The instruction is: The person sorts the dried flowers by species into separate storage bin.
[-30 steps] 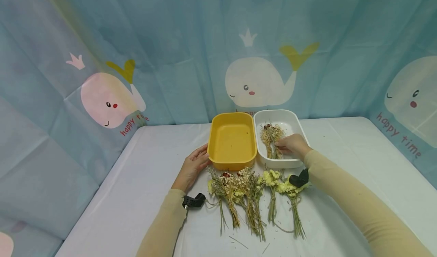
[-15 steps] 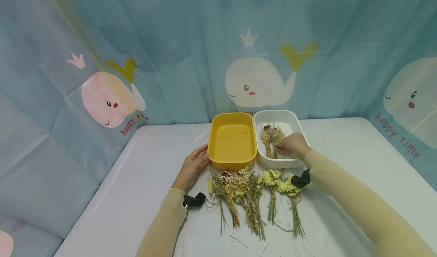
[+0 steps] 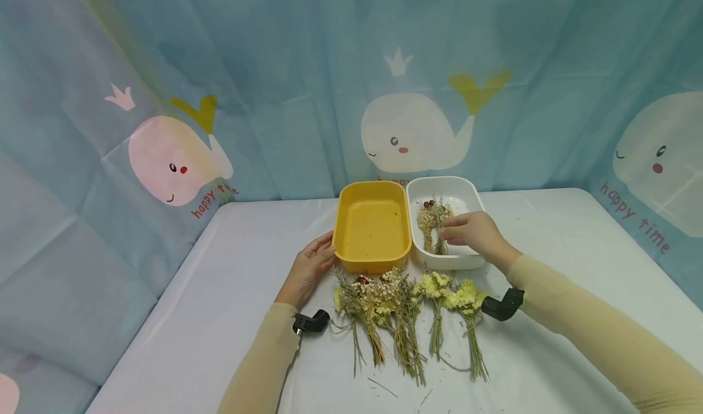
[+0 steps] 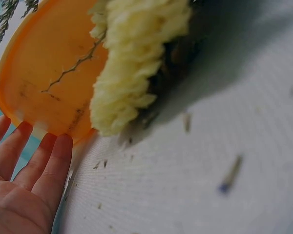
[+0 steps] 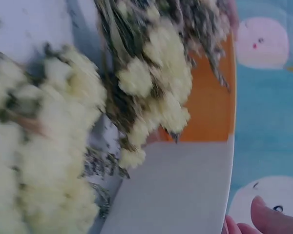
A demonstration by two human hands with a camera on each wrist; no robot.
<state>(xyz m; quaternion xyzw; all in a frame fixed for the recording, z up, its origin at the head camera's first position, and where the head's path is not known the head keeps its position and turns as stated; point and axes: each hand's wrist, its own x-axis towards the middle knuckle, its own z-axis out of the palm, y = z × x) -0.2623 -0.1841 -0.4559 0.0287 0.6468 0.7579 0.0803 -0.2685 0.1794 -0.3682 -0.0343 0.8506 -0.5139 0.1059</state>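
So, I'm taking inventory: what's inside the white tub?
The white tub holds dried flowers, pale and dark red, along its left side. The right hand covers part of the interior; anything beneath can't be seen.

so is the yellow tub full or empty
Empty but for a few plant scraps: the yellow tub has an otherwise bare floor in the head view, and the dried flower bunches lie outside it.

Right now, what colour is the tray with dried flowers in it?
White; the tray shows best in the head view.
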